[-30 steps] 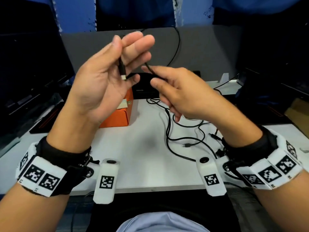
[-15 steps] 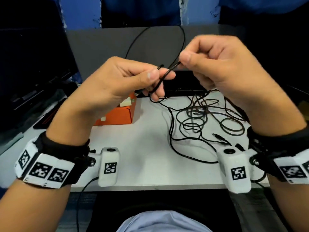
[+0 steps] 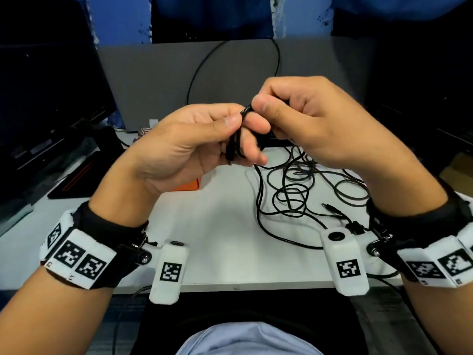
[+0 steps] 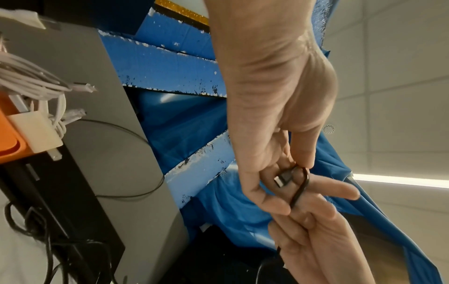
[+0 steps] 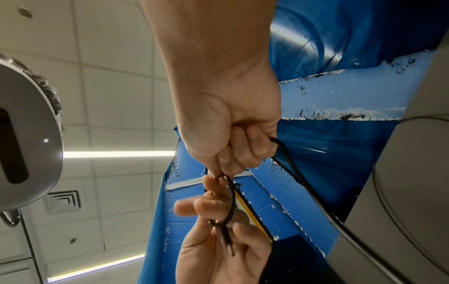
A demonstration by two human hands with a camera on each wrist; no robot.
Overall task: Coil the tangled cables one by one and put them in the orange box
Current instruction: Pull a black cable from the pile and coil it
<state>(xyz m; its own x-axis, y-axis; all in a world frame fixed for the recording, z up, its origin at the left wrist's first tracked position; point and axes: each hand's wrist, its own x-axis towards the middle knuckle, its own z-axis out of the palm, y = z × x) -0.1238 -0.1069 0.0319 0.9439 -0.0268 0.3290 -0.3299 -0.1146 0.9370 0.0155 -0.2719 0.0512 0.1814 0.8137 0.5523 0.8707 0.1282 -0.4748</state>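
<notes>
A thin black cable is raised above the table, its USB-plug end doubled into a small loop. The remaining black cables sprawl tangled at 4 o'clock from it; the orange box, at 7 o'clock, holds coiled white cables.

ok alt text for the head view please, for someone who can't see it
Two bare hands, raised over a white desk, bend the end of a thin black cable into a first small loop: the left hand pinches it, the right hand grips it beside. More black cables lie tangled on the desk, and an orange box peeks out behind the left hand.
</notes>
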